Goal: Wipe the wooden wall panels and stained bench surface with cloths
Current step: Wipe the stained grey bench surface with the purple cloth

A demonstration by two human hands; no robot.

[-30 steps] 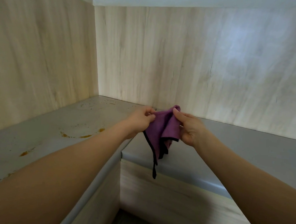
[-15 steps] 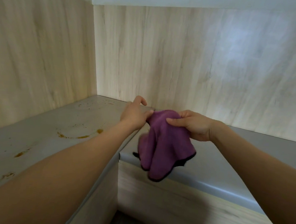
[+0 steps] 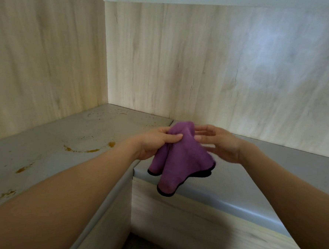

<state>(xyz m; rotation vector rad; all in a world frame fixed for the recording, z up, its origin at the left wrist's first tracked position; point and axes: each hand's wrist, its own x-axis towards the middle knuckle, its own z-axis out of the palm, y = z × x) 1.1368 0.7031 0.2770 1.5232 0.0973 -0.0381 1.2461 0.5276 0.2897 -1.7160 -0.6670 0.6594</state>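
A purple cloth (image 3: 179,158) with a black hem hangs bunched above the inner corner of the grey bench. My left hand (image 3: 157,141) grips its top, thumb and fingers curled round the fabric. My right hand (image 3: 220,143) is beside the cloth with fingers stretched out straight and blurred, fingertips at the fabric's right side. The left bench surface (image 3: 48,148) carries orange-brown stains (image 3: 92,149) and dried ring marks. Light wooden wall panels (image 3: 182,64) rise behind the bench and on the left (image 3: 39,55).
The right bench section (image 3: 272,169) runs along the back wall, with a rounded front edge and a wooden front panel (image 3: 201,226) below. A dark floor gap lies in the corner between the two bench fronts.
My right hand has let go of the cloth's top and opened its fingers beside it. My left hand has taken hold of the cloth's top. The cloth hangs lower and more spread.
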